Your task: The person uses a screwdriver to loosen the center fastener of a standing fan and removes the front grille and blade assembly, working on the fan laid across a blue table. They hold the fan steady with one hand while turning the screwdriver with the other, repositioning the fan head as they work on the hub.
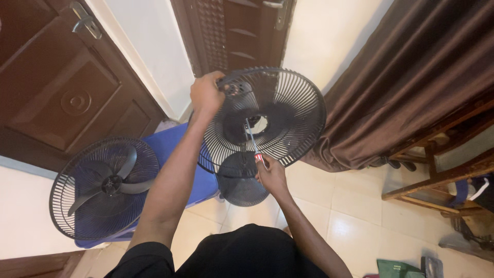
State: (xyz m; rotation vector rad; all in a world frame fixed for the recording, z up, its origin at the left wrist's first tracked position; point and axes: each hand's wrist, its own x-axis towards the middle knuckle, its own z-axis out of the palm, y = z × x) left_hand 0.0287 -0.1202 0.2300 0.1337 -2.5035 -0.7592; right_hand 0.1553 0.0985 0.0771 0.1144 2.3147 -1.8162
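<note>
Gripping a screwdriver [254,144] by its red-and-white handle, the right hand [271,175] is closed around the tool low in the middle of the view, with the shaft angled up so its tip reaches the hub opening of the black fan guard [272,116]. That angle suits working at the centre of the grille, where the fastening would be. The left hand [206,95] is clenched on the guard's upper left rim, seemingly to keep the round grille raised and steady against the tool's push. The guard hangs in the air between the two hands, tilted toward the person, resting on nothing. Just behind and below it sits a rounded black motor housing [239,183]. Farther left, a blue chair [180,154] carries a second fan head [105,186], fully caged with its blades inside, leaning over the seat's left edge. Beyond stand dark wooden doors [62,87] and, to the right, a brown curtain [411,77] beside a wooden chair [442,159].
</note>
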